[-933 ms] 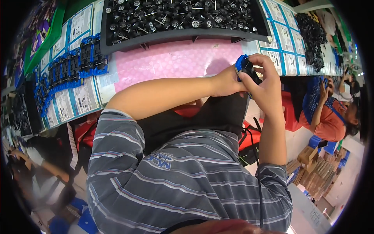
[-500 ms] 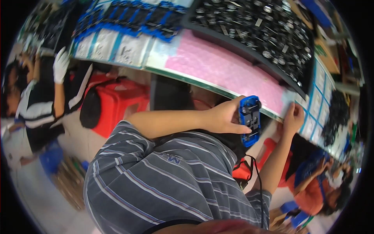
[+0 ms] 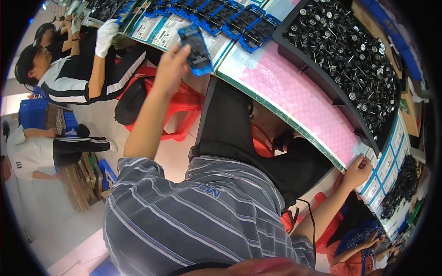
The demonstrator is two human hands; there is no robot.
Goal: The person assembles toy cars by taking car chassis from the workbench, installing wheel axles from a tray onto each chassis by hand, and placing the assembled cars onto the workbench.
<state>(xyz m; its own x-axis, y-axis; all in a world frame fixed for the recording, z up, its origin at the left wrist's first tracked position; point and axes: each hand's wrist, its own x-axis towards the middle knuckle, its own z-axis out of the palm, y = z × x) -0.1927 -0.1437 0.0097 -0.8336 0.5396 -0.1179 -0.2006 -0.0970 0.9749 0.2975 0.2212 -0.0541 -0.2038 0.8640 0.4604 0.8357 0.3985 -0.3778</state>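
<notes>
Over on the left, a co-worker's hand in a white glove [image 3: 107,37] is up at the rim of a long, pale table with a green edge [image 3: 285,123], and a red plastic stool [image 3: 189,102] stands below. Next along, the person's bare left hand [image 3: 172,66], out by that same edge, with a flat, oblong blue-and-black plastic car base [image 3: 197,49] in its grip: thumb on the face, the other fingers mostly hidden behind, so it looks like a pinch on the long left side. The piece sits in view against printed white sheets with blue borders [image 3: 170,32]; whether it touches the table is hard to tell from up here. Long axis now: a steep lean, upper left to lower right, moulded dark face toward the camera, blue lower end pointing at the person's black-trousered knee [image 3: 221,94].

Just to the right, a row of matching blue-and-black car bases [image 3: 216,18], side by side. Then the room to move: a pink, bubble-textured sheet [image 3: 299,96], a long strip between the green edge and the wall of a black plastic tray [image 3: 320,79] heaped with black wheels on silvery axles [image 3: 340,60]. At the strip's right end, the bare right hand [image 3: 358,171] is at the table edge, fingers curled in and pressed together. Beyond it, a heap of small black parts [image 3: 400,186].
</notes>
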